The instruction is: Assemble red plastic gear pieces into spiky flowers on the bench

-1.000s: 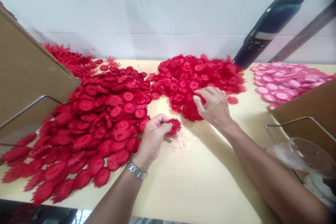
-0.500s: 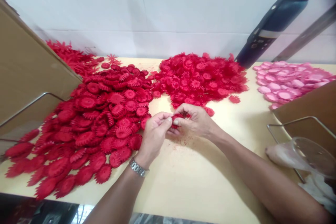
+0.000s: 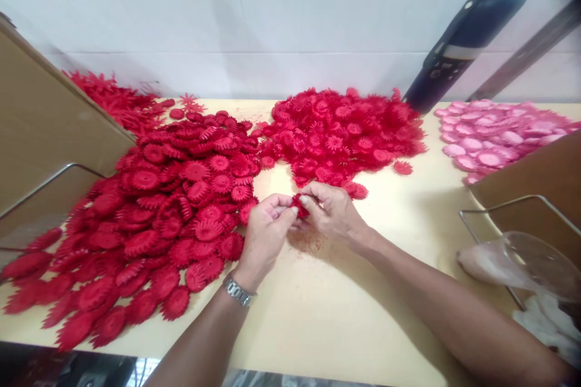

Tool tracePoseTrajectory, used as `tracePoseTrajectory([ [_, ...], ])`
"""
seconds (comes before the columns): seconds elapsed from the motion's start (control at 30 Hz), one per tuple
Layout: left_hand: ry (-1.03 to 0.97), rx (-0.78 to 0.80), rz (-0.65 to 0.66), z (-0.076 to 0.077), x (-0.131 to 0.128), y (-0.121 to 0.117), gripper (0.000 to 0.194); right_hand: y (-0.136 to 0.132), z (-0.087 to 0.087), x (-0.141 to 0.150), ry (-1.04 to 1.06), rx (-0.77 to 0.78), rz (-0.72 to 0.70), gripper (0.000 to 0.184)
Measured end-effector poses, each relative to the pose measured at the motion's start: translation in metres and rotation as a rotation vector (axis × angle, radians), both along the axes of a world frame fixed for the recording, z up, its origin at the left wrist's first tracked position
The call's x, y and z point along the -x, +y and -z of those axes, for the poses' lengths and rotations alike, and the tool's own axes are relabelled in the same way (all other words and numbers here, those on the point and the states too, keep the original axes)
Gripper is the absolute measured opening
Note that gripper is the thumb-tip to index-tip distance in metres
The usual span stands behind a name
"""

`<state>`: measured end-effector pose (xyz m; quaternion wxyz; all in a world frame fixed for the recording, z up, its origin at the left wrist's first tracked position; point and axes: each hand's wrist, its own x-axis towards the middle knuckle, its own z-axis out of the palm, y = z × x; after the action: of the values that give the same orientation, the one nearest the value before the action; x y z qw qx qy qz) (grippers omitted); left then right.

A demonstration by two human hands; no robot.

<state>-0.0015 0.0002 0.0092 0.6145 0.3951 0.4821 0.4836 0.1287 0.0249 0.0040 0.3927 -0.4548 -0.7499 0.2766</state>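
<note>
My left hand (image 3: pixel 264 234) and my right hand (image 3: pixel 333 213) meet at the middle of the pale yellow table (image 3: pixel 345 314), fingertips pinched together on a small red plastic flower piece (image 3: pixel 300 205). A large heap of flat red toothed flower discs (image 3: pixel 167 211) spreads just left of my left hand. A second heap of smaller red flower pieces (image 3: pixel 345 133) lies right behind my right hand. My left wrist wears a metal watch (image 3: pixel 237 291).
Pink flower discs (image 3: pixel 494 136) lie at the far right. A cardboard box with a wire frame (image 3: pixel 49 133) stands on the left, another (image 3: pixel 531 193) on the right holding a clear plastic bag (image 3: pixel 521 263). More red spiky pieces (image 3: pixel 113 100) sit far left. A dark device (image 3: pixel 463 36) leans against the wall.
My right hand left the rear red heap and came to my left hand. Both hands now pinch the red piece together, a little farther from me than half a second ago.
</note>
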Motion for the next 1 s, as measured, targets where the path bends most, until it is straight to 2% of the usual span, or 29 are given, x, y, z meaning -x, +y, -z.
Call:
tracePoseTrajectory([
  [0.17,-0.021,0.046,-0.014,-0.002,0.0,0.001,0.017,-0.001,0.003,0.0,-0.062,-0.041,-0.044,0.017],
  [0.4,-0.096,0.056,-0.098,-0.004,0.001,0.003,0.014,0.0,0.008,0.003,-0.006,-0.306,-0.051,0.004],
  [0.5,-0.039,0.042,-0.074,-0.002,0.0,0.002,0.018,0.001,0.008,0.001,-0.008,-0.299,-0.104,0.009],
  [0.63,-0.023,0.018,-0.018,-0.002,0.0,-0.001,0.02,0.005,0.004,-0.005,-0.01,-0.257,0.016,0.011],
  [0.9,0.033,0.018,0.024,-0.002,0.001,-0.002,0.014,0.007,0.001,-0.008,-0.191,-0.29,0.176,0.013],
  [1.0,0.05,0.018,0.017,-0.003,0.001,-0.004,0.015,0.015,0.0,-0.02,-0.21,-0.279,0.323,0.013],
])
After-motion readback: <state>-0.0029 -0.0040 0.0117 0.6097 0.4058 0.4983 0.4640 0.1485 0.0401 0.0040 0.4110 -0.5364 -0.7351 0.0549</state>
